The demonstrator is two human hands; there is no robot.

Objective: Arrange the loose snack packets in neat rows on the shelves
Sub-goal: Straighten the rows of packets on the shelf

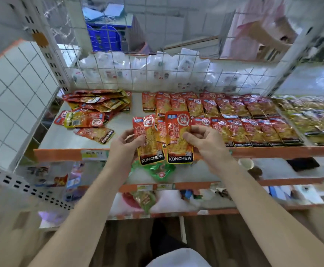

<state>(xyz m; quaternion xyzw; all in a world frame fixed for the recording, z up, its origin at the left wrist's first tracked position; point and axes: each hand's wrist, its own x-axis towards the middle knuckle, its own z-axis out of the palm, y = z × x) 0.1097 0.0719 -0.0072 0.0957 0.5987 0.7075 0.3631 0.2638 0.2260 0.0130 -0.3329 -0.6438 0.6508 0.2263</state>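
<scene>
Left hand (125, 146) pinches one red packet (150, 149) by its left edge, thumb on the printed face and fingers behind. Right hand (205, 145) pinches a second red packet (178, 149) by its right edge in the same way. Both grips are clamped on foil. The two packets are held upright, faces forward, side by side with long edges touching or slightly overlapped, over the front lip of the shelf (61, 137). Another packet shows directly behind the pair; whether it is held or lying on the shelf cannot be told. Judgement: the step in hand is squaring the pair before laying it down. To do it well, keep both labels the same way up and the bottom bands level. Then set them at the near end of the front row, just right of the grip, overlapped like their neighbours so the line continues leftward. Count: hands 2; packets in hand 2, one each. Right of the grip are 2 rows (253, 132) of red packets, front about 7 and back about 10; overlap prevents exact figures. Left of and beyond the grip is 1 loose heap (97, 105), a dozen or more, with 1 yellow packet (74, 120) among them. Far right of the grip is a block of yellowish packets (307, 120), blurred and uncounted.
</scene>
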